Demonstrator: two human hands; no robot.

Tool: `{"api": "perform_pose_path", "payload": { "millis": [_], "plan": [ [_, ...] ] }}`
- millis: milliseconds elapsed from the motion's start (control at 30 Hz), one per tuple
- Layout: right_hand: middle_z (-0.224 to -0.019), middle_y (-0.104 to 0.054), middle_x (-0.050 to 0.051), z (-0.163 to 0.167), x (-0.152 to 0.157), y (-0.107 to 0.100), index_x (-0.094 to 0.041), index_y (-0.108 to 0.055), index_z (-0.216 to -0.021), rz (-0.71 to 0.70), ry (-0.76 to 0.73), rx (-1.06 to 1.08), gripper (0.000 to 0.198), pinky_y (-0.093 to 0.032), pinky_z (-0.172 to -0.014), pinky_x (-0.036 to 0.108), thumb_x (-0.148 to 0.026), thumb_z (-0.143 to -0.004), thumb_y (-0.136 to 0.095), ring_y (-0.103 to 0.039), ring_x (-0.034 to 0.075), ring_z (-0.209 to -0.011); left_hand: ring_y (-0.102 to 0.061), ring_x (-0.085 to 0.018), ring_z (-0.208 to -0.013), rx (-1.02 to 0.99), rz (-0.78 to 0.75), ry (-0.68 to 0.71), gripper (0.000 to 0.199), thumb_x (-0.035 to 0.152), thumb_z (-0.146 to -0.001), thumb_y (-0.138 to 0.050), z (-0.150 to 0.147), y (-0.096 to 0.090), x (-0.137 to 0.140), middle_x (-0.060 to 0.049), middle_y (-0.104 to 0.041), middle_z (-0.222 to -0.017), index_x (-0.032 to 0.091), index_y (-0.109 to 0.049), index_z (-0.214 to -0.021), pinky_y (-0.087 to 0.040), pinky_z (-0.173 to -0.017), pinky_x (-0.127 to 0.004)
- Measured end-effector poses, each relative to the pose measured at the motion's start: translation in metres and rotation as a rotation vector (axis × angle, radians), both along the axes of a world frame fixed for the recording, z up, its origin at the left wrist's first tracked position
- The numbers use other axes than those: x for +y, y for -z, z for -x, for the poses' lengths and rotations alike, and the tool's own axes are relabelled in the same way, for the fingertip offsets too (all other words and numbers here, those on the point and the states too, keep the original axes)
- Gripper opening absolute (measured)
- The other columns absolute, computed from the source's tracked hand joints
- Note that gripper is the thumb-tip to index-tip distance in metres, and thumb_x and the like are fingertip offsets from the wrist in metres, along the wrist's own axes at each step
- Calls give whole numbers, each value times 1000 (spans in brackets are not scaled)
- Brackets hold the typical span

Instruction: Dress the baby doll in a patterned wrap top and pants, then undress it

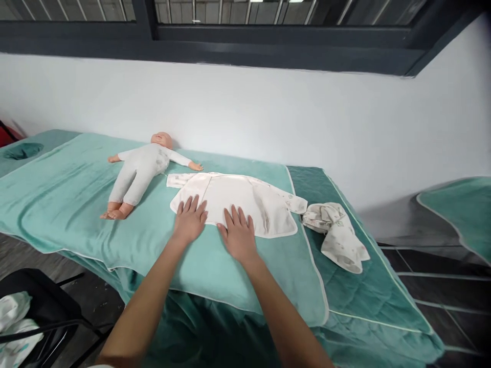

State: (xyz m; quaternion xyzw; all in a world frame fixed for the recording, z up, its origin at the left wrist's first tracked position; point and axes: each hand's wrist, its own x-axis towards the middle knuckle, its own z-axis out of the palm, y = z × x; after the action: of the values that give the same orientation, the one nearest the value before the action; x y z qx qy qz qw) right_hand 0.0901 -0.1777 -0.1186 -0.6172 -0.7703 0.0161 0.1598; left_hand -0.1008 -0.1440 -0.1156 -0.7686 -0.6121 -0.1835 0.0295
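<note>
A small white baby top (233,191) lies spread flat on the green bed cover, its sleeves stretched out to both sides. My left hand (190,220) rests palm down on its lower left edge, fingers spread. On the lower middle edge lies my right hand (240,232), also flat with the fingers apart. A baby doll (143,166) in a white body suit lies on its back to the left of the top, arms out and feet toward me. Beyond the top's right sleeve sits a crumpled patterned baby garment (339,235).
The green-covered bed (69,204) stands against a white wall (230,112) below a dark window frame (268,48). At lower left is a black chair (49,296) with patterned cloth (17,327) on it. A metal rack (441,278) stands past the bed's right end.
</note>
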Motion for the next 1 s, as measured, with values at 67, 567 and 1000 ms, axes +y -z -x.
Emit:
{"api": "perform_pose_path", "payload": {
  "millis": [67,567,1000],
  "plan": [
    [-167,-26,11,-2,-19,1,-20,-38,-156,-10,5,-24,62,-18,-122,59,-52,-105,-29,-23,33,-154,-34,-32,-150,-11,-19,14,49,40,-103,-36,3,0,-17,-8,-40,-160,27,-51,-148,-28,-121,-59],
    [-166,-26,7,9,-107,18,-28,-24,-162,-99,-119,-86,65,-28,-120,59,-50,-102,-38,-26,32,-154,-33,-30,-151,13,-34,86,50,39,-102,-40,44,1,-98,-4,-35,-163,30,-46,-151,-30,-123,-56],
    [-166,-26,7,52,-74,-9,-23,-23,-162,-26,-328,-24,66,-30,-123,52,-47,-103,-37,-23,28,-155,-29,-29,-153,-36,-35,53,50,39,-102,-43,103,0,-98,-4,-35,-163,29,-43,-151,-28,-123,-56]
  ]
}}
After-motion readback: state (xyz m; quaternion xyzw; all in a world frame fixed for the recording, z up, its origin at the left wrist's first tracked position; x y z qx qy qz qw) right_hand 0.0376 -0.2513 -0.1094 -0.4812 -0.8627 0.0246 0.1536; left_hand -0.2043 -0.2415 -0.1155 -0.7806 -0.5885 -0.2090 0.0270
